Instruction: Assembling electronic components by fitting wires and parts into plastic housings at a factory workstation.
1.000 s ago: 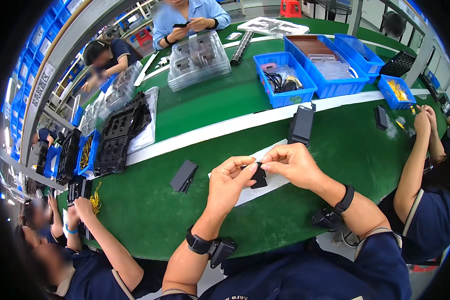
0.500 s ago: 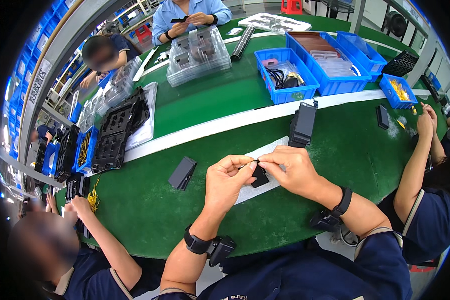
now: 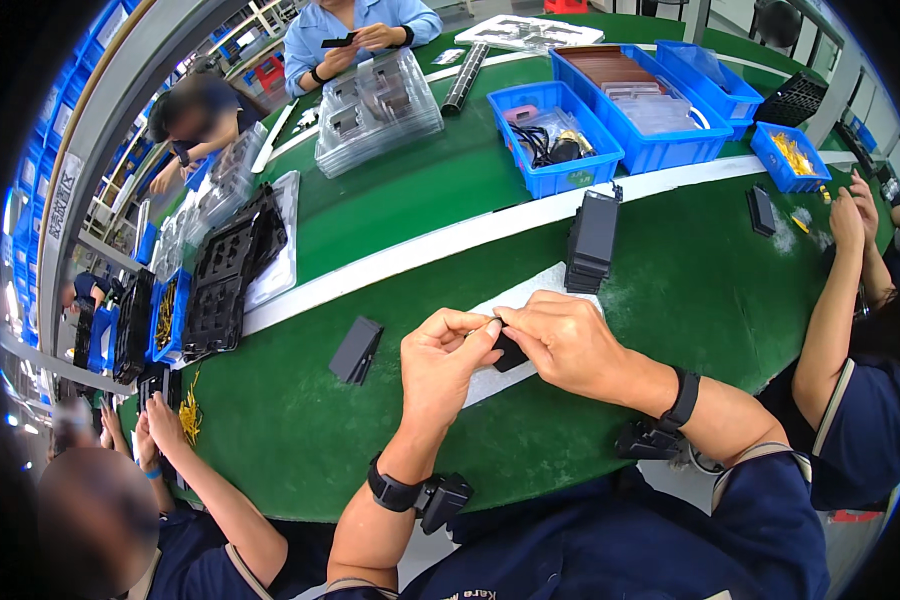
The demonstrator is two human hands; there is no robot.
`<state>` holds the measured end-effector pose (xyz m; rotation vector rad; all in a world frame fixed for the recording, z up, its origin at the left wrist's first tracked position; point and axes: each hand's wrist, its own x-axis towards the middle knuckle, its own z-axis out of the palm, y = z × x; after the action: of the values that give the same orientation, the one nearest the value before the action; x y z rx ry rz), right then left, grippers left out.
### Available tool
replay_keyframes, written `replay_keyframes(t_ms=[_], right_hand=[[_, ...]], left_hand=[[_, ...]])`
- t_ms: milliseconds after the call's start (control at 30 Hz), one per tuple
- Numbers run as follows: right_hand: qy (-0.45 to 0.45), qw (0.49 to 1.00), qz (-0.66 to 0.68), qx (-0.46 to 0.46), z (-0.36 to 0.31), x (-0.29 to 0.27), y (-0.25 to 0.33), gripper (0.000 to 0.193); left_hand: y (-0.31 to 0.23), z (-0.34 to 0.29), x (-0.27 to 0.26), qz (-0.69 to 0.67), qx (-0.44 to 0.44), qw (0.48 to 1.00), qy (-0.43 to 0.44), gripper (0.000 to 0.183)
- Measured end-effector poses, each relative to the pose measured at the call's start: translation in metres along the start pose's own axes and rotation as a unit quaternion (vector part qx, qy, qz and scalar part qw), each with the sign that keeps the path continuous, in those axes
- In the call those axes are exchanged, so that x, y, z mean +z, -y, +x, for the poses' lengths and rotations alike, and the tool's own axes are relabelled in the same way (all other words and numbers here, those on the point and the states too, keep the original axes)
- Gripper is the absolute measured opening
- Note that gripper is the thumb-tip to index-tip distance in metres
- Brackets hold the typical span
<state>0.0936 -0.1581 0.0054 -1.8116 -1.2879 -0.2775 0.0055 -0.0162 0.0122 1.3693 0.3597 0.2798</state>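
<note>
My left hand (image 3: 438,362) and my right hand (image 3: 573,345) meet at the fingertips, both pinched closed on a small flat black part (image 3: 511,353). My fingers cover much of its upper edge, so its exact kind cannot be made out. Beneath the hands lies a white sheet (image 3: 488,385) on the green table (image 3: 300,430). Just beyond my right hand rises a stack of dark grey rectangular cases (image 3: 594,242). A smaller pile of similar flat dark pieces (image 3: 356,350) rests left of my left hand.
Blue bins (image 3: 554,136) with cables and plates stand beyond a white strip (image 3: 400,256). Black moulded trays (image 3: 232,270) and clear plastic trays (image 3: 382,112) are at the far left. Co-workers sit left, right and opposite; a neighbour's hands (image 3: 850,215) are at the right.
My hands stay pinched together over the sheet, and the right one now covers more of the black part. The whole view has shifted slightly. The left neighbour's hands have moved.
</note>
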Motion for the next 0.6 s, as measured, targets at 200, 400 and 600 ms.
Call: replay_keyframes(t_ms=[200,400,600], right_hand=[[-0.038,0.999,0.008,-0.031,-0.001,0.004,0.004,0.022],[-0.014,0.999,0.026,0.017,-0.002,0.008,-0.002,0.025],[0.121,0.935,0.175,0.284,0.007,-0.003,0.008,0.021]], left_hand=[[0.0,0.0,0.0,-0.004,-0.016,1.0,-0.007,0.005],[0.005,0.004,0.001,0.009,-0.011,1.0,-0.023,0.007],[0.008,0.012,-0.01,-0.149,-0.003,0.987,-0.064,0.029]])
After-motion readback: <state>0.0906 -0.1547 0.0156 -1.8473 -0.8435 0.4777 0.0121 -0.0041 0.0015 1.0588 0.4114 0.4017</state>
